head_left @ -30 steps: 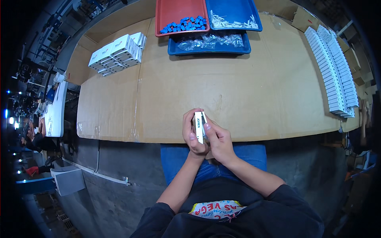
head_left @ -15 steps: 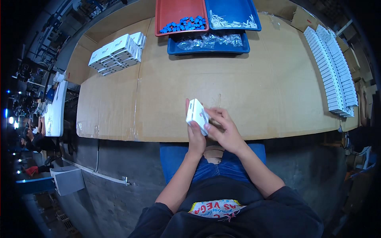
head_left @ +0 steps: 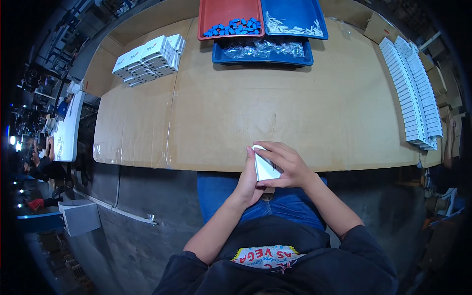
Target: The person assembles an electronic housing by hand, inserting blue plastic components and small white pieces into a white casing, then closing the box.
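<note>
The white box [head_left: 265, 169] was held between 2 bare hands, over the near edge of the desk [head_left: 265, 108] and the person's lap, as seen from above. The left hand [head_left: 246, 183] was closed around its left side, with the thumb pointing up along that edge. The right hand [head_left: 291, 164] gripped it from the right, fingers bent across the upper end and the thumb near the lower end, hiding part of the top face.

Farther out on the brown cardboard surface, a stack of white boxes [head_left: 147, 58] stood toward the left, and 2 long rows of white pieces [head_left: 407, 91] ran along the right. At the far side, a red tray [head_left: 230, 11] held small blue parts [head_left: 235, 28]; just beside it, a blue tray [head_left: 295, 9] held slim white pieces [head_left: 292, 28]. A lower blue tray [head_left: 263, 62] contained clear plastic bags [head_left: 265, 49].
</note>
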Available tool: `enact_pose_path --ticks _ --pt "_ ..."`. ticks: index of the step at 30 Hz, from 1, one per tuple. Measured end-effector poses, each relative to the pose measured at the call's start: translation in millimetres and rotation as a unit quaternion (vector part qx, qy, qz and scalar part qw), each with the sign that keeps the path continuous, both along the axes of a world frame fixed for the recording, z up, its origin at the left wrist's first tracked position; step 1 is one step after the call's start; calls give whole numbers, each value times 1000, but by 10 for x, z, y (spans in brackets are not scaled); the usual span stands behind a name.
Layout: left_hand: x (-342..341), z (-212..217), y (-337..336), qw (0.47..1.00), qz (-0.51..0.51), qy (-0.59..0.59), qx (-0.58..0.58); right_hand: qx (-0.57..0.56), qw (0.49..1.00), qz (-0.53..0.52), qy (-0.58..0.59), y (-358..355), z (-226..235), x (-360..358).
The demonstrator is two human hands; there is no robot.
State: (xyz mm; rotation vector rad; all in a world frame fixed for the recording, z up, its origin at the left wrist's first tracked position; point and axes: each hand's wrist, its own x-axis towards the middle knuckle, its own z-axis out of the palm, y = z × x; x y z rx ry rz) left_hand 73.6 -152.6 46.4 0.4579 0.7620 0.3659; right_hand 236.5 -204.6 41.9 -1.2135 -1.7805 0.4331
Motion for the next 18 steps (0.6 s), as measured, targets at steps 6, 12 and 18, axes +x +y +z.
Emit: enact_pose_path --ticks 6,12,18 --pt "-157 -181 12 966 -20 -235 -108 -56 947 -11 318 7 -197 -5" --pt "-90 1 81 953 43 -258 -152 -21 792 -42 608 107 21 142" --pt "-7 -238 474 905 160 -32 392 -19 898 -163 409 294 -42 479"
